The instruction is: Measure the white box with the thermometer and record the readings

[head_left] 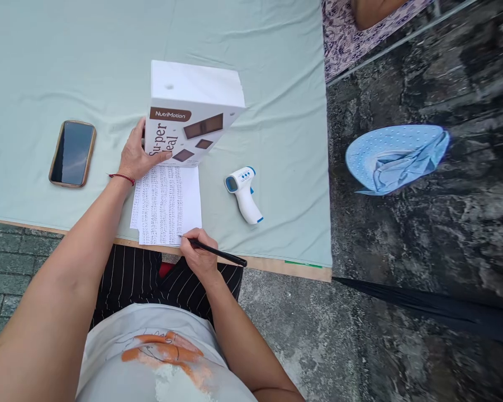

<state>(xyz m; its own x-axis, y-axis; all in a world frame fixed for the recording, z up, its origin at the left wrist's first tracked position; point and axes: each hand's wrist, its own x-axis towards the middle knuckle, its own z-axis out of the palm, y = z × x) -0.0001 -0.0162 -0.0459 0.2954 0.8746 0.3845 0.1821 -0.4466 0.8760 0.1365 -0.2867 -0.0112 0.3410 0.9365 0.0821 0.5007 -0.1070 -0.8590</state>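
My left hand is wrapped round the lower left side of a white cardboard box, printed "NutriMotion", with its thumb across the front. The box stands upright on the far part of some paper sheets. Columns of small dark writing fill much of the top sheet, and its right strip is blank. In my right hand is a black pen, its tip at the lower edge of the top sheet. A white and blue infrared thermometer lies to the right of the papers.
A smartphone in a brown case lies left of my left hand. Pale green cloth covers the table, whose wooden edge is close to my body. Right of it, a light blue hat rests on a dark, rough surface.
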